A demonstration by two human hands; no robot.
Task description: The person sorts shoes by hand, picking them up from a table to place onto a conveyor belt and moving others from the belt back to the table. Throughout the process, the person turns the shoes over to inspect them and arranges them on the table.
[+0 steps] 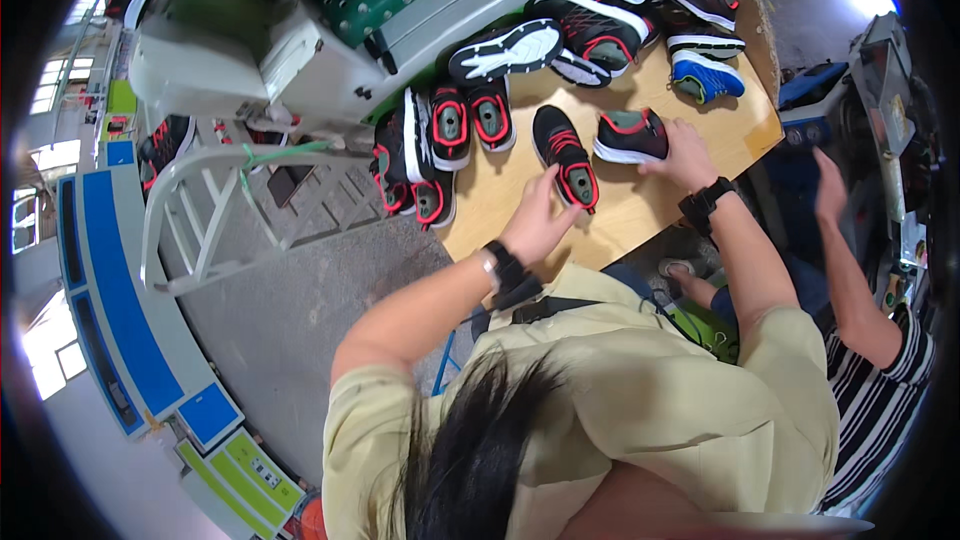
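Observation:
In the middle of the wooden tabletop, a black sneaker with red laces and red collar trim (562, 145) points away from me. My left hand (540, 223) has its thumb and fingers at the heel end of that sneaker. To its right, a second black sneaker with a white sole (625, 140) lies tilted, its toe and sole toward the left. My right hand (688, 155) grips this one at its right end, fingers behind it and thumb in front. Greyish-green pieces show inside both shoe openings.
Several black sneakers (450, 125) stand bunched at the table's left edge, and more (600, 30) are heaped at the back. A blue sneaker (706, 78) sits at the back right before a cardboard side (750, 20). A grey metal rack (250, 205) stands left. A co-worker's arm (850, 270) is at right.

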